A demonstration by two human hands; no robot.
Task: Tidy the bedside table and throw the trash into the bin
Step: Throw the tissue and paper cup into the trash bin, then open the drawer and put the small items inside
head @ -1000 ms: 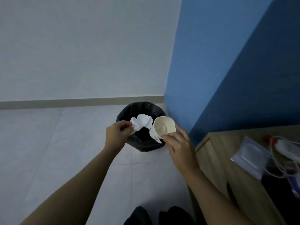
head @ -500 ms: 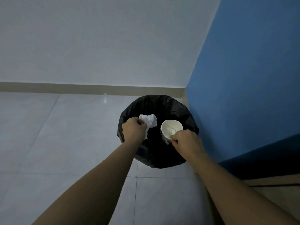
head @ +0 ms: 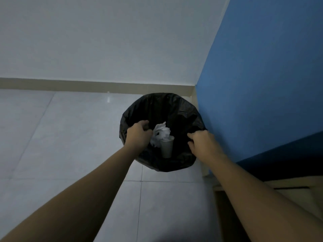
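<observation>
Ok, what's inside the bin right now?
A crumpled white tissue and a paper cup are inside the black-lined bin. The left hand covers the tissue's near edge; anything beneath them is hidden in the dark.
</observation>
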